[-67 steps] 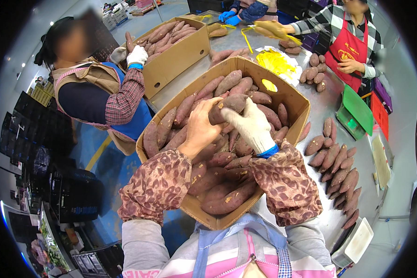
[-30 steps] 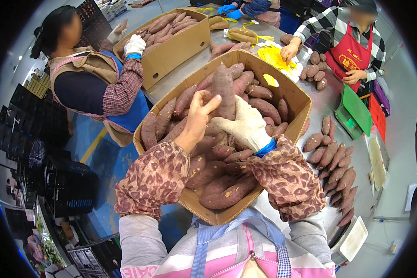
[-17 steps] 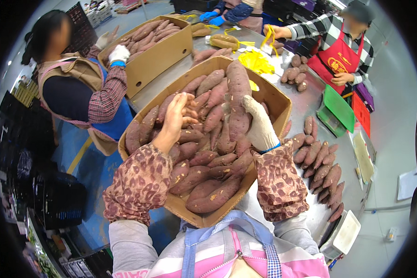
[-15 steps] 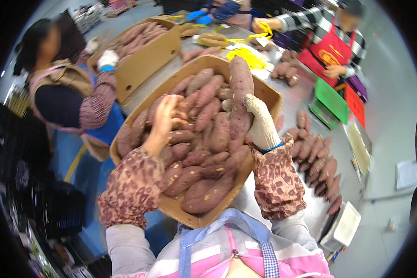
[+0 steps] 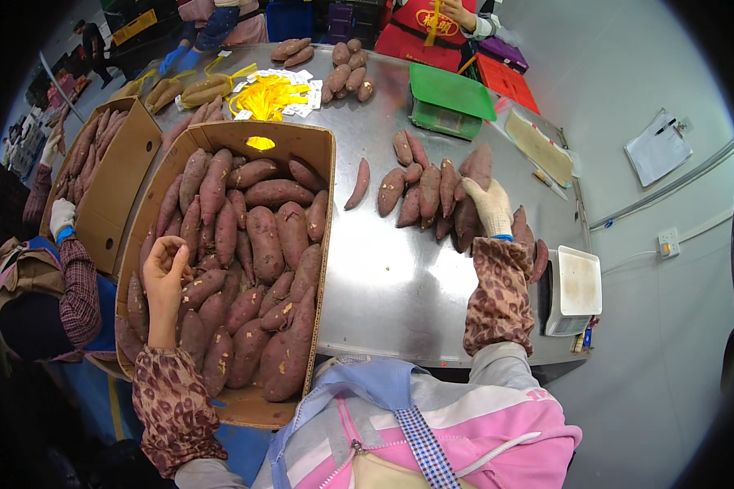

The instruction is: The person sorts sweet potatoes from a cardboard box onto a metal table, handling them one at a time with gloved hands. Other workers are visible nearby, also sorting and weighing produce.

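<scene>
My bare left hand (image 5: 166,273) hovers over the left part of a cardboard box (image 5: 308,140) full of reddish-purple sweet potatoes (image 5: 267,244). Its fingers are loosely curled, a little apart, and nothing shows in them. My right hand (image 5: 490,207), in a white glove, is at the pile of loose sweet potatoes (image 5: 430,191) on the steel table (image 5: 367,306). It grips a thick sweet potato (image 5: 477,165), slightly blurred, whose end sticks out beyond the fingers. The palm side of that hand is hidden.
Right of the pile is a white scale (image 5: 579,281); a green-topped scale (image 5: 451,91) sits farther back. Yellow mesh nets (image 5: 269,98) with white tags lie behind the box. A second box (image 5: 114,191) stands left, beside a co-worker's gloved hand (image 5: 62,218). More co-workers stand across the table.
My right hand has carried the sweet potato from above the box to the pile on the right. My left hand stays over the box, and the view has swung right.
</scene>
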`<state>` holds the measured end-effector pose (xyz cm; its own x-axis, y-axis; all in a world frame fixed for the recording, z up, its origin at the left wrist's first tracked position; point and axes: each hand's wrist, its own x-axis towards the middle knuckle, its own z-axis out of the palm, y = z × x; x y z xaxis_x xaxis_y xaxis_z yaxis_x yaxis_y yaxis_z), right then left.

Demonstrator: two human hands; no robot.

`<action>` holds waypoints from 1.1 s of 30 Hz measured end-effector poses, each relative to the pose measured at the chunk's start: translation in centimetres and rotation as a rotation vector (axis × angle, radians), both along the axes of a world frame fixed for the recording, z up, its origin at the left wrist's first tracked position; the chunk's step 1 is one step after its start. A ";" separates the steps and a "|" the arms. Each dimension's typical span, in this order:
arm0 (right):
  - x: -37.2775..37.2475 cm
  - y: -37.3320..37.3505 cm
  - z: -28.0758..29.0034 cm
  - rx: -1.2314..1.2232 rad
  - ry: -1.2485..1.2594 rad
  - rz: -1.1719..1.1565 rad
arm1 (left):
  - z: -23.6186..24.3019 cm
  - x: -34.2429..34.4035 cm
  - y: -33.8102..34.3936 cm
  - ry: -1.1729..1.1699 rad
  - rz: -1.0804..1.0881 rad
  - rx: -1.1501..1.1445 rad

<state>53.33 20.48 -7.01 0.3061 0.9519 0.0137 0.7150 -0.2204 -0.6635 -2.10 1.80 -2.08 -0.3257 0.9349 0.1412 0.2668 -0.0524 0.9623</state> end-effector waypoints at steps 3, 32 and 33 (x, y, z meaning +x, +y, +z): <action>3.1 1.1 -1.5 -0.191 -0.116 -0.115 | -0.3 0.1 0.0 0.008 -0.031 -0.041; -36.9 2.0 8.8 0.838 -0.560 1.338 | 0.1 1.7 -0.9 0.590 -0.248 -0.121; -39.4 2.1 7.8 0.942 -0.631 1.368 | 0.2 1.6 -0.9 0.592 -0.241 -0.131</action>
<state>13.92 22.61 0.74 -0.8903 0.0995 0.4444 0.2161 0.9513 0.2200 -0.55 0.88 -1.85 -0.0066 0.9937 0.1120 0.7495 -0.0693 0.6584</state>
